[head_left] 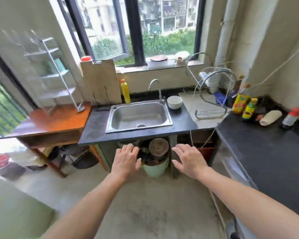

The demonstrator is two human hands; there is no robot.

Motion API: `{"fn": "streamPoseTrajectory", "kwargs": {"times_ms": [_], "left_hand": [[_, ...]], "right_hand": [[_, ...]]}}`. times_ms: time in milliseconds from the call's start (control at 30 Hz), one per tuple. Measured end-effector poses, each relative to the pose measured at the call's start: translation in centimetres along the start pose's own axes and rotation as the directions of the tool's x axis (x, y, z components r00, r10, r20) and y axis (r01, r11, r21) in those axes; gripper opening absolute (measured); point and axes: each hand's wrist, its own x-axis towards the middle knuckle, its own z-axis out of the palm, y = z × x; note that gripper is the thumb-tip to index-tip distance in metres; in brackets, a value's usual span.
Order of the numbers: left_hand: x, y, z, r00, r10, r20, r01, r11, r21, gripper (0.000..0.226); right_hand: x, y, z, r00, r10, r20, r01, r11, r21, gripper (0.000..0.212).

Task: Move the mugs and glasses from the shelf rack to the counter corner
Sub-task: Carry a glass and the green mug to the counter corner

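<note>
A metal shelf rack (59, 73) stands on the orange wooden table (59, 119) at the left, heavily blurred; pale glassy shapes sit on its tiers, too smeared to tell apart. The dark counter (259, 144) runs along the right wall into the far right corner. My left hand (126, 161) and my right hand (190, 161) are stretched out palm down in front of the sink counter, below its front edge, fingers spread and holding nothing. Both hands are far from the rack.
A steel sink (139, 116) with a tap sits in the middle counter, a white bowl (174, 102) beside it. A yellow bottle (125, 91) and a cutting board (100, 81) stand behind. A wire dish rack (214, 94), sauce bottles (240, 103) and a fallen white bottle (270, 117) crowd the corner. A green bucket (155, 167) stands under the sink.
</note>
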Motion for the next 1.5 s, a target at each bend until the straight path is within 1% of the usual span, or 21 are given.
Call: {"fn": "streamPoseTrajectory", "kwargs": {"times_ms": [100, 200, 267, 367, 467, 567, 633, 733, 833, 900, 1067, 1200, 1267, 1333, 1400, 1500], "left_hand": [[-1.0, -6.2, -0.8, 0.993, -0.115, -0.023, 0.116, 0.993, 0.012, 0.031], [-1.9, -11.7, -0.8, 0.972, -0.237, -0.014, 0.237, 0.971, 0.034, 0.03], [-2.3, -15.0, -0.6, 0.949, -0.315, -0.003, 0.315, 0.948, 0.052, 0.031], [-2.0, -20.1, -0.2, 0.909, -0.417, -0.024, 0.417, 0.907, 0.051, 0.032], [-0.9, -25.4, -0.1, 0.854, -0.519, -0.036, 0.521, 0.853, 0.046, 0.033], [0.4, -29.9, -0.8, 0.795, -0.605, -0.052, 0.607, 0.794, 0.041, 0.031], [1.1, -32.7, -1.3, 0.762, -0.643, -0.075, 0.647, 0.762, 0.034, 0.031], [1.9, -37.1, -1.9, 0.71, -0.698, -0.096, 0.703, 0.711, 0.022, 0.031], [3.1, -41.7, -2.0, 0.668, -0.735, -0.113, 0.74, 0.672, 0.004, 0.03], [4.1, -45.1, -1.8, 0.653, -0.747, -0.124, 0.752, 0.659, -0.013, 0.03], [7.5, -55.1, -1.0, 0.675, -0.724, -0.14, 0.73, 0.683, -0.011, 0.029], [10.7, -63.4, -1.9, 0.735, -0.666, -0.125, 0.671, 0.742, -0.011, 0.032], [12.9, -67.5, -2.7, 0.774, -0.618, -0.136, 0.622, 0.783, -0.019, 0.033], [15.4, -71.4, -3.2, 0.788, -0.594, -0.164, 0.595, 0.802, -0.046, 0.034], [17.8, -74.4, -3.0, 0.796, -0.578, -0.178, 0.573, 0.815, -0.087, 0.034], [21.1, -77.6, -1.8, 0.823, -0.542, -0.169, 0.526, 0.84, -0.133, 0.034]], "right_hand": [[6.0, -4.9, 1.0, 0.99, -0.139, 0.008, 0.139, 0.99, 0.019, 0.048], [11.6, -9.5, 2.0, 0.964, -0.264, 0.011, 0.264, 0.964, 0.039, 0.046], [15.3, -12.2, 3.1, 0.941, -0.339, 0.006, 0.339, 0.94, 0.042, 0.045], [21.2, -16.0, 4.9, 0.901, -0.433, -0.003, 0.433, 0.899, 0.067, 0.045], [27.2, -19.5, 6.4, 0.858, -0.513, -0.03, 0.513, 0.853, 0.093, 0.045], [33.1, -22.8, 7.2, 0.81, -0.585, -0.043, 0.585, 0.8, 0.137, 0.047], [37.4, -25.2, 7.4, 0.78, -0.624, -0.051, 0.625, 0.77, 0.132, 0.048], [42.9, -28.6, 7.5, 0.766, -0.638, -0.082, 0.642, 0.752, 0.148, 0.051], [47.9, -31.9, 8.4, 0.733, -0.674, -0.097, 0.68, 0.721, 0.129, 0.051], [51.3, -34.1, 9.1, 0.735, -0.67, -0.105, 0.678, 0.722, 0.137, 0.05], [58.9, -39.7, 12.1, 0.762, -0.635, -0.127, 0.646, 0.757, 0.095, 0.05], [64.9, -44.2, 12.9, 0.822, -0.549, -0.15, 0.566, 0.817, 0.111, 0.049], [67.9, -46.2, 12.7, 0.837, -0.517, -0.177, 0.538, 0.836, 0.105, 0.048], [70.8, -47.9, 12.3, 0.857, -0.471, -0.209, 0.502, 0.854, 0.136, 0.047], [73.3, -48.9, 12.5, 0.872, -0.437, -0.222, 0.474, 0.867, 0.156, 0.046], [76.6, -49.8, 13.6, 0.892, -0.402, -0.208, 0.432, 0.893, 0.129, 0.043]]}}
